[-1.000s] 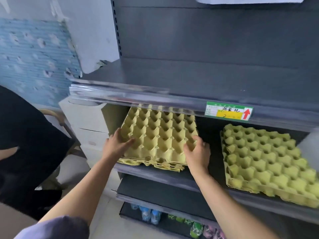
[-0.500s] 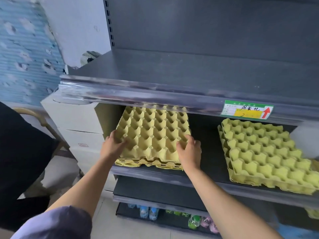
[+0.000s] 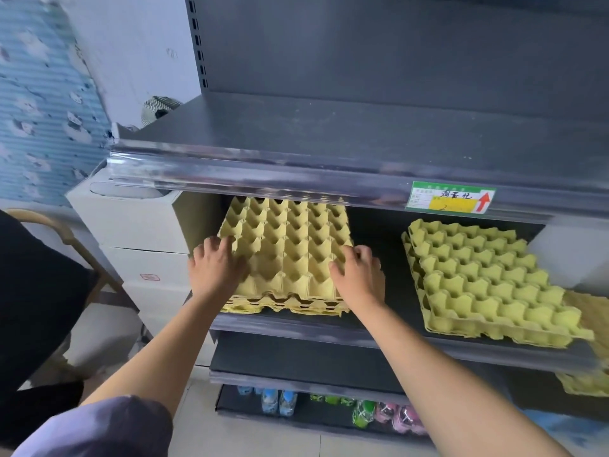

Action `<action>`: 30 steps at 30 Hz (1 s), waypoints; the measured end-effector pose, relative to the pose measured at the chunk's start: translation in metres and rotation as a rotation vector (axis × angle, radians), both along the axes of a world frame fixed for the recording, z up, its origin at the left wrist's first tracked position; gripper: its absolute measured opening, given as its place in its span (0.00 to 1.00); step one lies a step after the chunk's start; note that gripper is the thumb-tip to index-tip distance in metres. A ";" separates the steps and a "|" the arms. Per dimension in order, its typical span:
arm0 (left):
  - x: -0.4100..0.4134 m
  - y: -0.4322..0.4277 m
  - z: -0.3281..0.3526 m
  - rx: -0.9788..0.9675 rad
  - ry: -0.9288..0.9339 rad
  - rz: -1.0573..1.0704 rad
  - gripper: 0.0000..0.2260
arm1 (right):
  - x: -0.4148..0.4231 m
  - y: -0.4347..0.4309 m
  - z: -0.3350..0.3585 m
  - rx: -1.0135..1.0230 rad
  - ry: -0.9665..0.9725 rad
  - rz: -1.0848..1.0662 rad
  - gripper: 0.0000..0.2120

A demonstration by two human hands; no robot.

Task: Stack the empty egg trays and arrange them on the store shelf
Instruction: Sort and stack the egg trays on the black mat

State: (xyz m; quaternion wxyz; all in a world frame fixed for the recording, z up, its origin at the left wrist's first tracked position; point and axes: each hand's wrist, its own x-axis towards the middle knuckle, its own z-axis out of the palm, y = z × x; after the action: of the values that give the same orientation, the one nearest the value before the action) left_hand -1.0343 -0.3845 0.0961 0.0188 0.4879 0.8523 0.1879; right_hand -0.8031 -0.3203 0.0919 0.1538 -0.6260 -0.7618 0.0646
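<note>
A stack of several yellow empty egg trays (image 3: 290, 245) lies on the left part of the dark middle shelf (image 3: 379, 334), its back half under the shelf above. My left hand (image 3: 216, 265) rests flat on the stack's near left corner, fingers spread over the cups. Over at the near right corner, my right hand (image 3: 357, 275) presses on the stack with fingers lightly bent over the edge. A second, greener pile of egg trays (image 3: 487, 282) lies upside down on the same shelf to the right, apart from the stack.
The upper shelf (image 3: 329, 143) juts out above with a green price tag (image 3: 449, 196) on its rail. Bottles and packets (image 3: 280, 402) stand on the bottom shelf. More trays (image 3: 590, 384) poke out at lower right. White boxes (image 3: 138, 232) and a person in black (image 3: 36, 308) are on the left.
My hands have slid from the stack's sides onto its top near corners, and the stack sits a little deeper on the shelf. The camera has come closer.
</note>
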 end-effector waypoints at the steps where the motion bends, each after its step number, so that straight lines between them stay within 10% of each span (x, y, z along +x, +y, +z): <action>1: 0.007 0.000 0.005 0.019 0.056 -0.054 0.20 | 0.004 -0.002 0.004 0.048 -0.030 0.037 0.22; 12: 0.145 -0.013 0.047 0.121 0.273 -0.533 0.14 | 0.121 -0.033 0.034 0.403 0.021 0.204 0.10; 30: 0.570 -0.026 0.081 0.431 0.303 -1.034 0.16 | 0.559 -0.131 0.074 0.662 -0.043 -0.158 0.13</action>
State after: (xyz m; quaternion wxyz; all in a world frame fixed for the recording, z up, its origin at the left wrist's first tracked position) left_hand -0.4640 -0.4106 0.1771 -0.1137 0.8551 0.4388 0.2516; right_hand -0.2441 -0.4515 0.1658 0.3370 -0.6006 -0.6935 -0.2114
